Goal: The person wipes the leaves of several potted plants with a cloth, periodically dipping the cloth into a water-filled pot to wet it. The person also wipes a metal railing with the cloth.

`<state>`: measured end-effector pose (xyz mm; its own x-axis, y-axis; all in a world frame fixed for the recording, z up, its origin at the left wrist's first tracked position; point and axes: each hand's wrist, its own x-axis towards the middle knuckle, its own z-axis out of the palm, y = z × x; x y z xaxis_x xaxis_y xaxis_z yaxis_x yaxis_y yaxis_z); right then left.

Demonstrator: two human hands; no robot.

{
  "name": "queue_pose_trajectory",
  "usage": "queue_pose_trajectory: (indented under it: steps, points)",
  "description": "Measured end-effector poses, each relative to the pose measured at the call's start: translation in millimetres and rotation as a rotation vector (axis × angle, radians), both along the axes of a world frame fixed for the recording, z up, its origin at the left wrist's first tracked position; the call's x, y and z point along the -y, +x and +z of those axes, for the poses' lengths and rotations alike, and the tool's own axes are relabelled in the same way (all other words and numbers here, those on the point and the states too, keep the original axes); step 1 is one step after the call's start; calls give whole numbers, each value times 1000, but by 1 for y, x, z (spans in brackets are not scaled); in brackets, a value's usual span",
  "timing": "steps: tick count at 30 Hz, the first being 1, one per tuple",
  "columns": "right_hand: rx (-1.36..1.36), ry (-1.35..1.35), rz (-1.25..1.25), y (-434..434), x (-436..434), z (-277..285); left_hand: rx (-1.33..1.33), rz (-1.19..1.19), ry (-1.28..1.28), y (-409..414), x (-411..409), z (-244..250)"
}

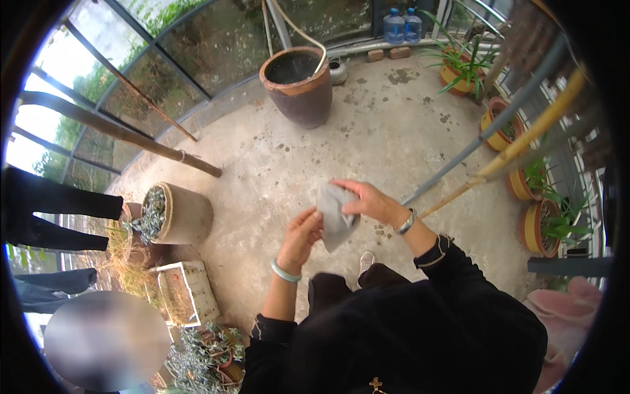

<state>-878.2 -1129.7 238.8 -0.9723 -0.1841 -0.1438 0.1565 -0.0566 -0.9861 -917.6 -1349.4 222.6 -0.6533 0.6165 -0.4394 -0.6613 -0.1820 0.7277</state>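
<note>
A small grey cloth (337, 216) is held up in front of me, above the concrete floor. My left hand (299, 239), with a pale bangle on its wrist, pinches the cloth's left edge between thumb and fingers. On the cloth's upper right side is my right hand (366, 202), its thumb and fingers gripping the fabric; a metal bracelet circles that wrist. The cloth hangs creased, its lower end coming to a point. Whether it is folded or a small garment, I cannot tell.
Ahead stands a large glazed pot (300, 103) with a hose in it. Potted succulents (155, 212) and a white planter box (199, 290) are at left, near hanging dark trousers (64, 202). Bamboo poles (531, 138) slant at right beside potted plants (460, 74). Water jugs (393, 27) stand farther off.
</note>
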Motion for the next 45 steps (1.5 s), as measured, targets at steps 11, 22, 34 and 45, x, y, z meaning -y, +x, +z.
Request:
queue_pose_trajectory:
  steps: [11,22,34,45]
  points:
    - [29,-564,-151,-262,-41,-21,190,33,235,-263,-54,-10]
    - [25,-574,-499,-473,-113,-63,-84,24,-96,-531,-139,-47]
    - [386,508,-482,-699,-235,-283,-283,27,-656,-779,-207,-248]
    - [321,1043,-292,-813,-198,-410,296,-57,-456,-831,-260,-360]
